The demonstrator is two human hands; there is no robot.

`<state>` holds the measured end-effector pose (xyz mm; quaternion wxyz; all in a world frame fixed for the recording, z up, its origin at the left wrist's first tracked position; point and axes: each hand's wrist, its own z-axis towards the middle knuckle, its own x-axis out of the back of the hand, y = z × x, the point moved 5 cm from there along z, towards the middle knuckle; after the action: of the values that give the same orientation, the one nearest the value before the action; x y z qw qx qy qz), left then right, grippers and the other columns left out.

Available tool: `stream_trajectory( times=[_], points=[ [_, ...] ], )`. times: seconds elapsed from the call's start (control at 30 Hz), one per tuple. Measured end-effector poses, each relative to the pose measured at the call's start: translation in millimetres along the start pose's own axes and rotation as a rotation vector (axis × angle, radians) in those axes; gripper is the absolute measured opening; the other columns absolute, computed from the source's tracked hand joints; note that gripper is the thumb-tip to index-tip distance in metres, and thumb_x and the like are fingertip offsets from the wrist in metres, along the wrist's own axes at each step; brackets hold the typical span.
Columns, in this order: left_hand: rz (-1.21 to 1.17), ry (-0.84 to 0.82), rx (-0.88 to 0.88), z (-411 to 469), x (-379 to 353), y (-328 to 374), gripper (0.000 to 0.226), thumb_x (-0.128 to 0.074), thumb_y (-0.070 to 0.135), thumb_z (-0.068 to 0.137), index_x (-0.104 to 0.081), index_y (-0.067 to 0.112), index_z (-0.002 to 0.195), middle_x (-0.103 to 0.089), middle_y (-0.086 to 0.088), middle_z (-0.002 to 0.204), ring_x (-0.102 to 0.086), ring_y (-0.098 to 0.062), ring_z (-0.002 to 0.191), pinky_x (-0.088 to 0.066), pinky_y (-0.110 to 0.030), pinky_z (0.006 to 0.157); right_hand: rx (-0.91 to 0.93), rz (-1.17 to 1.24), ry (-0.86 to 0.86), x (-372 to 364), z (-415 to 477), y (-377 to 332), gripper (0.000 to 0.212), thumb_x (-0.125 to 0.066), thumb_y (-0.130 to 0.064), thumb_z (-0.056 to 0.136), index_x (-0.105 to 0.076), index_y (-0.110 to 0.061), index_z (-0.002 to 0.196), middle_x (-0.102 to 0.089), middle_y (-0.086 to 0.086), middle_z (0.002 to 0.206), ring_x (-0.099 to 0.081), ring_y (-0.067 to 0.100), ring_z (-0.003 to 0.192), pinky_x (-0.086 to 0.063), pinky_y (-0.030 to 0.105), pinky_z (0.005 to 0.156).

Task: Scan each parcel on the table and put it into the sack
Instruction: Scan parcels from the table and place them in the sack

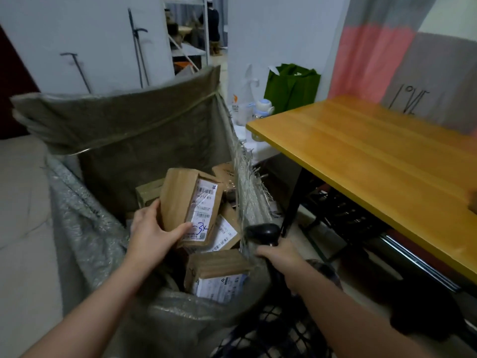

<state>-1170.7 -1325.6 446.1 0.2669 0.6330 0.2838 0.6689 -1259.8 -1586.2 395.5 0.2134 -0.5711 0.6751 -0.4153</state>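
Brown parcel (178,200) gripped by left hand (149,236) over sack (144,125), right hand (281,254) seemingly clutching black scanner (265,232)

The right hand (282,254) hides much of the scanner (265,232); a brown object (474,202) on the surface (374,151) is cut off.

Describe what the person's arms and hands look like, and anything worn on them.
The left hand and right hand are bare: no gloves, and no ring, watch or bracelet shows. Both forearms are uncovered to the frame's edge, so no sleeve is in view.
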Motion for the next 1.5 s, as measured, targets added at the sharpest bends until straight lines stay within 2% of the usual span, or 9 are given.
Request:
stream_trajectory(
  times=[0.17,0.27,0.4,0.63,0.77,0.9,1.03,1.2,1.5],
  points=[
    [0.215,0.154,0.007,-1,39,9,0.101,-0.08,0.053,0.066,-0.032,0.017,0.148,-0.038,-0.017,0.136,-0.037,-0.034,0.125,-0.032,-0.045,0.107,0.213,0.175,0.094,-14,-18,-60,0.013,-0.07,0.0,0.077,-0.065,-0.011,0.081,-0.069,0.008,0.075,-0.064,0.019,0.067,-0.052,0.031,0.065],
    [0.212,0.256,-0.014,15,73,19,0.1,-0.079,0.054,0.066,-0.033,0.017,0.147,-0.039,-0.019,0.135,-0.038,-0.037,0.125,-0.032,-0.045,0.108,0.387,0.363,0.01,-27,-34,-105,0.016,-0.068,0.003,0.078,-0.069,-0.012,0.084,-0.073,0.005,0.081,-0.069,0.02,0.08,-0.054,0.033,0.075],
    [0.164,0.252,-0.022,16,89,17,0.097,-0.079,0.053,0.068,-0.034,0.018,0.146,-0.039,-0.016,0.136,-0.038,-0.034,0.127,-0.032,-0.042,0.108,0.5,0.17,0.221,-17,-34,-103,0.022,-0.071,-0.005,0.074,-0.066,-0.018,0.092,-0.069,-0.001,0.085,-0.066,0.021,0.089,-0.051,0.031,0.079],
    [-0.008,-0.086,-0.146,2,36,41,0.103,-0.079,0.059,0.065,-0.034,0.017,0.147,-0.04,-0.013,0.137,-0.04,-0.026,0.129,-0.029,-0.031,0.111,0.525,0.189,0.225,-10,-48,-86,0.021,-0.068,0.0,0.078,-0.066,-0.019,0.087,-0.07,0.002,0.084,-0.066,0.02,0.085,-0.051,0.034,0.077],
    [0.24,-0.318,-0.165,-9,-13,39,0.101,-0.075,0.062,0.067,-0.029,0.027,0.149,-0.041,-0.01,0.128,-0.043,-0.028,0.122,-0.034,-0.032,0.102,0.416,0.131,0.316,19,-39,-40,0.03,-0.071,-0.005,0.077,-0.068,-0.014,0.105,-0.072,0.003,0.093,-0.067,0.024,0.091,-0.053,0.042,0.086],
    [0.61,-0.236,-0.142,-5,-19,14,0.095,-0.069,0.057,0.074,-0.022,0.026,0.151,-0.035,-0.013,0.136,-0.038,-0.032,0.123,-0.033,-0.04,0.106,0.404,0.057,0.361,39,-38,-9,0.039,-0.071,-0.006,0.077,-0.066,-0.014,0.115,-0.071,0.001,0.092,-0.066,0.021,0.087,-0.052,0.039,0.086],
    [0.533,-0.205,-0.184,-3,-29,31,0.092,-0.064,0.067,0.073,-0.029,0.025,0.149,-0.041,-0.014,0.13,-0.042,-0.033,0.12,-0.035,-0.039,0.103,0.399,-0.041,0.374,48,-34,-8,0.035,-0.069,-0.005,0.077,-0.064,-0.014,0.111,-0.068,0.002,0.088,-0.064,0.022,0.083,-0.054,0.042,0.082],
    [0.193,-0.408,-0.171,-2,-86,65,0.094,-0.063,0.077,0.065,-0.034,0.036,0.145,-0.044,-0.015,0.138,-0.046,-0.033,0.125,-0.039,-0.039,0.106,0.424,-0.083,0.421,60,-33,-14,0.031,-0.069,-0.005,0.076,-0.064,-0.011,0.106,-0.069,0.007,0.091,-0.064,0.025,0.086,-0.048,0.032,0.074],
    [0.46,-0.465,-0.127,9,-157,75,0.085,-0.055,0.074,0.077,-0.027,0.036,0.148,-0.036,-0.016,0.131,-0.042,-0.037,0.12,-0.038,-0.044,0.103,0.4,-0.099,0.452,82,-29,-10,0.031,-0.071,-0.008,0.075,-0.064,-0.015,0.104,-0.068,0.002,0.092,-0.065,0.021,0.09,-0.056,0.04,0.082]
  ],
)
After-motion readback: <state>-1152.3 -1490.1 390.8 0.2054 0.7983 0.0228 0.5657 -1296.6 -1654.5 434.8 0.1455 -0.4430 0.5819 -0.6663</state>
